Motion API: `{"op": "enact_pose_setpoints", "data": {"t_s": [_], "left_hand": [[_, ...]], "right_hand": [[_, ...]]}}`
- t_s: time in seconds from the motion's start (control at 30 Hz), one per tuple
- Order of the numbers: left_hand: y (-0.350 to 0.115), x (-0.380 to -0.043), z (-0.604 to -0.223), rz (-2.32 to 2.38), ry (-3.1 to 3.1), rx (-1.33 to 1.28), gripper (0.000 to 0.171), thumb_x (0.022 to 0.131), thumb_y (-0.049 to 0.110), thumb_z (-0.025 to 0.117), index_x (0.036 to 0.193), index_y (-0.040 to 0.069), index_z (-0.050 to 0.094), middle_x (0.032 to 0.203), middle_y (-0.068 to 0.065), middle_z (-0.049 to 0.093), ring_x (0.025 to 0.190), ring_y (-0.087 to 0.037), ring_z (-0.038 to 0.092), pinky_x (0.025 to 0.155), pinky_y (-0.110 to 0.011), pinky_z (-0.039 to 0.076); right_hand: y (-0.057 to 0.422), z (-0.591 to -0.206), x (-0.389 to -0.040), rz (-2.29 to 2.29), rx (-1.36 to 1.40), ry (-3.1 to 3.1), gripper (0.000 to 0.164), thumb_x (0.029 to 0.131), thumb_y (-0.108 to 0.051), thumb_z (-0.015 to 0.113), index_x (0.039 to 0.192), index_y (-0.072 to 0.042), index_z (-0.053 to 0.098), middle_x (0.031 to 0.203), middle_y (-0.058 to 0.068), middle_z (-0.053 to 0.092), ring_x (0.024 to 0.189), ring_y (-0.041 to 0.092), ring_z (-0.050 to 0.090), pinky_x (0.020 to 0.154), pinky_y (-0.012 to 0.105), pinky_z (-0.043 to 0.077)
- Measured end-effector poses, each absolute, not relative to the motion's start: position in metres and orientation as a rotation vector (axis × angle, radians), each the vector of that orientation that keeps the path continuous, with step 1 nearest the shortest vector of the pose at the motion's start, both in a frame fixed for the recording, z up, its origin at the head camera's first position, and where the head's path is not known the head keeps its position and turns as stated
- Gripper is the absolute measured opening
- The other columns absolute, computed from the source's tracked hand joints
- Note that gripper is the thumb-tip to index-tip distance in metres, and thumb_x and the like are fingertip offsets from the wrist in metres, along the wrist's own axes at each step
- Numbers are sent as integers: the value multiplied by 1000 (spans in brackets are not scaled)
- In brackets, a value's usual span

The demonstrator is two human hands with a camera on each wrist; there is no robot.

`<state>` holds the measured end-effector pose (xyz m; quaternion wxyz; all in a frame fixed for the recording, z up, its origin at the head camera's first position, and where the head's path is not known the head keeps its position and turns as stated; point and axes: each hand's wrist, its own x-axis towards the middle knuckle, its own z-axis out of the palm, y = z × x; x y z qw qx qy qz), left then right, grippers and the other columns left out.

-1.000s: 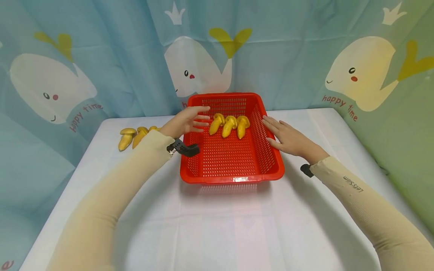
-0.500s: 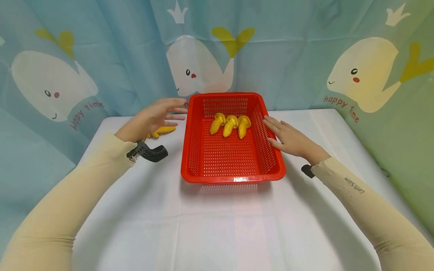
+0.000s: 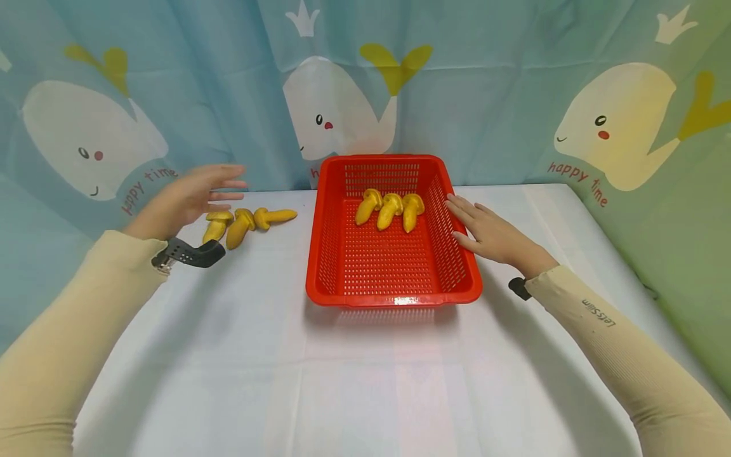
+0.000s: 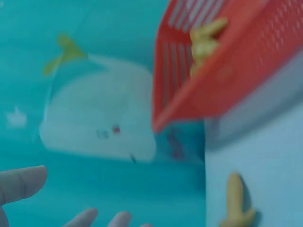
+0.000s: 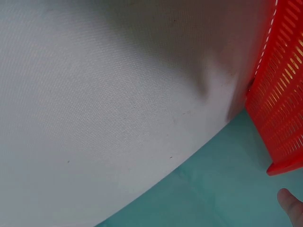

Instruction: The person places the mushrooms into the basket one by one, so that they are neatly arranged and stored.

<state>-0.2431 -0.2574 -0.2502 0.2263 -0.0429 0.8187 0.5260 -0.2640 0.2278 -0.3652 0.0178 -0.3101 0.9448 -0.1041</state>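
Three yellow mushrooms [image 3: 386, 212] lie in a row inside the red plastic basket [image 3: 394, 301], toward its back. Three more yellow mushrooms [image 3: 240, 229] lie on the table left of the basket; the leftmost is partly covered by my left hand in the head view. My left hand [image 3: 185, 197] hovers near them, fingers apart and extended, holding nothing. In the left wrist view, one loose mushroom [image 4: 235, 201] shows at the bottom. My right hand [image 3: 497, 233] rests with straight fingers at the basket's right rim. Only a fingertip of it shows in the right wrist view.
A white cloth covers the table [image 3: 365, 381]. Behind it hangs a blue-green curtain [image 3: 485, 114] printed with white whales, which also runs along the left and right sides. Each wrist wears a black strap [image 3: 191, 252].
My left hand has moved left from over the basket, past the loose mushrooms, uncovering most of them. The right hand stays at the rim. The mushrooms in the basket lie as before.
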Motion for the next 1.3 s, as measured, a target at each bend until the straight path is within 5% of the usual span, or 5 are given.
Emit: {"op": "enact_pose_setpoints", "data": {"t_s": [0.57, 0.97, 1.13, 1.3], "left_hand": [[-331, -269, -301, 1503, 2289, -490, 87, 94, 50, 41, 149, 4, -9, 158, -18, -2, 144, -39, 10, 119, -47, 15], [-340, -285, -335, 1491, 2284, -685, 78, 96, 45, 40, 151, 4, 2, 156, -21, 9, 142, -39, 21, 117, -45, 24], [-354, -299, -358, 1481, 2274, -807, 78, 93, 48, 47, 151, 11, 11, 155, -18, 21, 136, -35, 34, 111, -42, 37], [-377, -318, -386, 1517, 2248, -851, 82, 91, 51, 48, 152, 14, 7, 156, -15, 19, 137, -33, 32, 113, -43, 32]], "right_hand": [[229, -368, -266, -322, -992, 2952, 66, 96, -32, 45, 149, -3, 19, 157, 15, 17, 145, 31, 17, 116, 55, 19], [229, -369, -265, -319, -1022, 2961, 66, 96, -31, 45, 149, -3, 20, 157, 16, 18, 144, 31, 19, 115, 55, 20], [229, -369, -265, -323, -1022, 2960, 66, 96, -32, 44, 149, -3, 19, 157, 16, 17, 144, 31, 18, 115, 55, 19], [229, -369, -265, -331, -1020, 2960, 65, 96, -32, 44, 150, -4, 18, 157, 15, 16, 145, 30, 17, 116, 54, 19]]}}
